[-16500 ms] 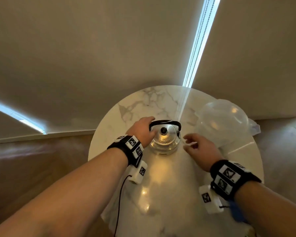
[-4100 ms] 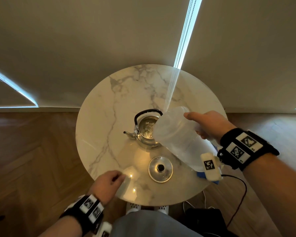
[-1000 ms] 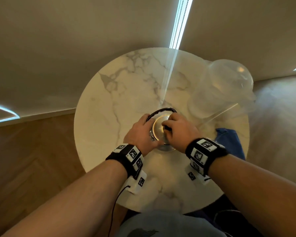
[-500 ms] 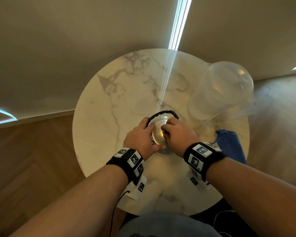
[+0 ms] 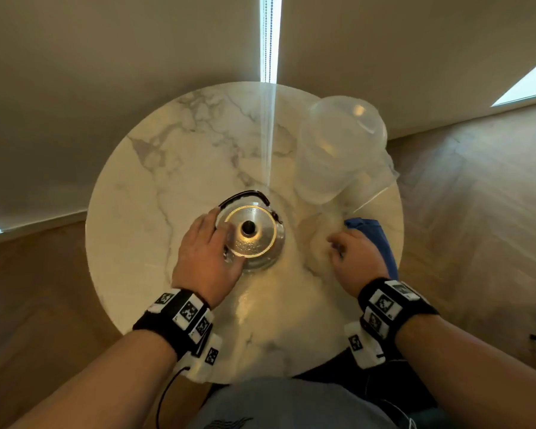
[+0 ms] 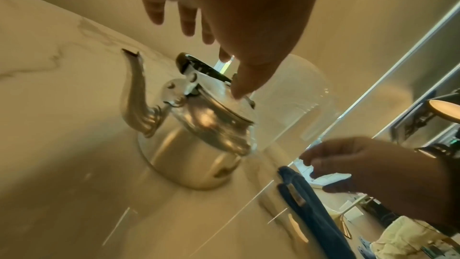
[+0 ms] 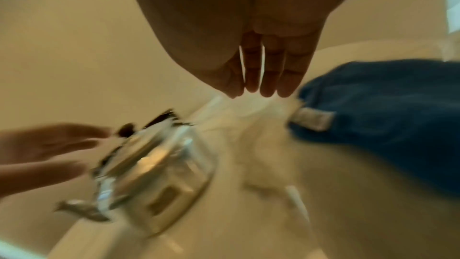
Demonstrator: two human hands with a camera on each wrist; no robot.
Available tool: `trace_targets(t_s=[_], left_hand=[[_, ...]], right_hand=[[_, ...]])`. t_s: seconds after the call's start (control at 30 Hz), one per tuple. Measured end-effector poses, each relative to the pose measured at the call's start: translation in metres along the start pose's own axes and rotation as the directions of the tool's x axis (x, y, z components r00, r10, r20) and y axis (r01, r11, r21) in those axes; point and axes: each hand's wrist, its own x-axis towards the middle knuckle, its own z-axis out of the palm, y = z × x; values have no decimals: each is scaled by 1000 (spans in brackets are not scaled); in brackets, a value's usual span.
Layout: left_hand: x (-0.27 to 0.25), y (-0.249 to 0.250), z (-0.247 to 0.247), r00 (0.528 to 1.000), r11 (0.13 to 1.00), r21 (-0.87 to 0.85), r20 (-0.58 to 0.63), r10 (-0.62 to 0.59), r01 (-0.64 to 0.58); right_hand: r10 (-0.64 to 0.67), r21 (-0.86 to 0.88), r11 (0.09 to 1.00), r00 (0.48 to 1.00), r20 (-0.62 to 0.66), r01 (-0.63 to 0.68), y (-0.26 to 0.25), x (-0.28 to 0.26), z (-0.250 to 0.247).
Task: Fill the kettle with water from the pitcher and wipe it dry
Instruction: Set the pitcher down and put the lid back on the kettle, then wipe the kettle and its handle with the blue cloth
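Moved: right hand (image 5: pixel 358 258) is off the lid since 0.5 s ago, now beside the folded dark-blue cloth (image 5: pixel 381 243).
Kettle: I see the shiny round steel kettle (image 5: pixel 251 235) mid-table on the round white marble table (image 5: pixel 143 212), lid on.
Pitcher: clear plastic pitcher (image 5: pixel 338 156) upright, back right (set down).
L grip: left hand (image 5: pixel 206 258) fingers straight, thumb touching the lid.
R grip: fingers relaxed, holding nothing.
Progress: fill looks done; wipe not yet begun, I reckon.

kettle (image 5: pixel 250 235): shiny silver, black handle | cloth (image 5: pixel 376 239): blue | table (image 5: pixel 174 168): white grey-veined marble
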Motion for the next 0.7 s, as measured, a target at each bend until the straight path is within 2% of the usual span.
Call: trace_targets(t_s=[0.1,0.2,0.27,0.33,0.43,0.57,0.63,0.7], left_hand=[[-23,23,2,991,997,-6,-112,73,-74],[-42,53,15,993,996,-15,-83,88,-89],[-50,74,27,993,993,-42,-40,111,-112],[-53,96,36,988,985,-81,8,152,-151],[-47,127,48,971,969,-123,80,224,-213],[-28,163,53,956,952,-165,102,275,-256],[-19,176,49,959,947,-199,79,272,-252],[-10,185,40,964,934,-285,91,250,-215]], right_hand=[[248,-49,967,968,-48,-250,60,11,-16],[451,-115,886,892,-11,-449,104,29,-23],[517,-153,851,852,77,-503,120,39,-22],[455,-215,882,875,165,-419,131,47,-15],[268,-233,950,928,258,-210,137,57,-6],[68,7,997,973,220,-71,108,40,-22],[-104,57,994,966,236,93,91,31,-35],[-290,87,957,915,280,277,70,24,-51]])
